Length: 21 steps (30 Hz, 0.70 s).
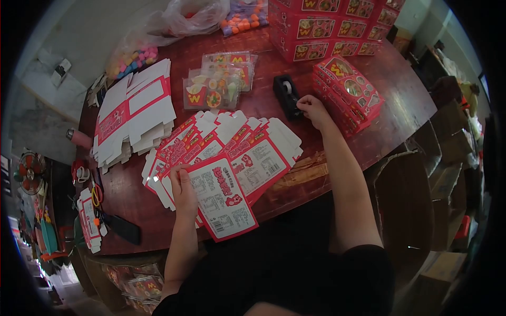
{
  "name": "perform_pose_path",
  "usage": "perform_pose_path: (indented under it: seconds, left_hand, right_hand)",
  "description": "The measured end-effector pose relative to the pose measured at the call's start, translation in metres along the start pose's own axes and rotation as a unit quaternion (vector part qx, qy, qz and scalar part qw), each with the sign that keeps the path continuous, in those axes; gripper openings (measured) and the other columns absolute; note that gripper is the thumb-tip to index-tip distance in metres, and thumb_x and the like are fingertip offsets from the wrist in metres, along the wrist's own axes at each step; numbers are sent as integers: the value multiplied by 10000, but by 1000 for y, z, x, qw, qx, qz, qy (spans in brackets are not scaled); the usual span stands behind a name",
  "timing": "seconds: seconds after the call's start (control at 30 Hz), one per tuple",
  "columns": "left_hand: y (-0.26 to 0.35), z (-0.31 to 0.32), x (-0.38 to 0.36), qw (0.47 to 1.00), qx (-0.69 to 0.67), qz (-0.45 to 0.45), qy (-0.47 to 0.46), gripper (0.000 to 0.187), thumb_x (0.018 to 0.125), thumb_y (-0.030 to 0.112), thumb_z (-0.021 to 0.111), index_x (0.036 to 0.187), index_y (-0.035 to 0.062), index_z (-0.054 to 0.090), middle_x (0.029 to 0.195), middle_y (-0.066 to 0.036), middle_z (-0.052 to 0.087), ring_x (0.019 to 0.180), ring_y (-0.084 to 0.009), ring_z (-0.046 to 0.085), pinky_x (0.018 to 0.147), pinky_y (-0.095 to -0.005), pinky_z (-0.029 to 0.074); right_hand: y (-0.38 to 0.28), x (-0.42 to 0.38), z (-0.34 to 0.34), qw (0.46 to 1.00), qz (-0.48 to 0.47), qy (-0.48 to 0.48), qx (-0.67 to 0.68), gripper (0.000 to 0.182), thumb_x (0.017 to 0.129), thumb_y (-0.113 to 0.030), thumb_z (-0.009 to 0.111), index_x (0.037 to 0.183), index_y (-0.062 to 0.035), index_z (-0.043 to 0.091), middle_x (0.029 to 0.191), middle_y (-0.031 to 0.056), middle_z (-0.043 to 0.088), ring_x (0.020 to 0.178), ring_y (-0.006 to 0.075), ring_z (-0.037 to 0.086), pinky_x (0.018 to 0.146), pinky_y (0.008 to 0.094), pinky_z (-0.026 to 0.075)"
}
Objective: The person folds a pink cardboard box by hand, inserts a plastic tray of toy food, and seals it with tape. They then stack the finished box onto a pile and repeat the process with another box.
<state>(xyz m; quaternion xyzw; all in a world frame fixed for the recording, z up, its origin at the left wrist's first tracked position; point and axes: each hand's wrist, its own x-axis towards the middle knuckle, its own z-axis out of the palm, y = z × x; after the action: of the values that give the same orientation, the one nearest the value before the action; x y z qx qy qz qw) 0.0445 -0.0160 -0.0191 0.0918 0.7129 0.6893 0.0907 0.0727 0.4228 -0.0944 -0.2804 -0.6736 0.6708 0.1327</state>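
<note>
My left hand (182, 190) is closed on the left edge of a red-and-white printed box (224, 197), its text panel and barcode facing up. Beneath and behind this box, flat printed cartons (263, 158) lie fanned out on the table. My right hand (314, 111) is at the near end of a black tape dispenser (287, 96), thumb and fingertips pinched together on the tape at its cutting edge. Just right of that hand stands a closed pink box (348, 95) with food pictures on it.
Pink boxes (327, 29) are stacked at the back right. Clear packets (213, 88) lie behind the fanned cartons, and white-and-red cartons (137, 108) are piled left. Scissors (96, 195) and a black phone-like slab (122, 228) sit near the left edge. Cardboard boxes (406, 195) stand right.
</note>
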Motion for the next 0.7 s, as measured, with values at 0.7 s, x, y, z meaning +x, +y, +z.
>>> perform_pose_path:
  seconds: [0.7]
  left_hand:
    - [22,24,17,987,86,-27,-133,201,988,246,394,1041,79,493,912,-50,543,835,-111,521,747,-250,430]
  right_hand:
    - [-33,-109,64,988,-115,-59,85,71,849,-36,601,911,-24,570,809,32,610,741,105,581,673,243,490]
